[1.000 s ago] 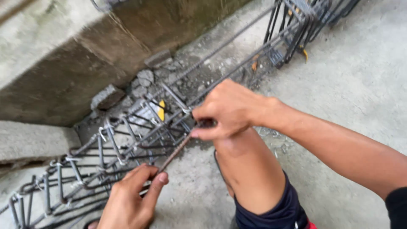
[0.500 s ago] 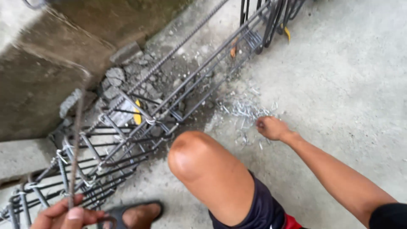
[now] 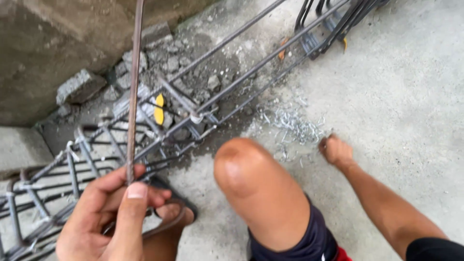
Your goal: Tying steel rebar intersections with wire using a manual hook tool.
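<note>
Fingers of the left hand [image 3: 108, 217] close round the lower end of a thin rusty rod [image 3: 134, 82], thumb pressed flat against it, so that the rod stands almost upright and runs off the top of the view. The right hand [image 3: 336, 151] is curled shut over a scatter of short wire pieces [image 3: 290, 126] on the concrete floor [image 3: 411, 87]; whether it has any wire in its grip cannot be told. Held only at its foot, the rod could well tip or swing toward the face, and the loose wire ends look sharp enough to prick bare fingers. A bent knee [image 3: 246, 169] sits between the two hands. Beside the left hand lies a long cage of steel bars [image 3: 159, 140], stretching toward the floor's far edge, with a sandalled foot [image 3: 169, 217] against it and broken rubble [image 3: 79, 87] along the wall [image 3: 48, 43].
</note>
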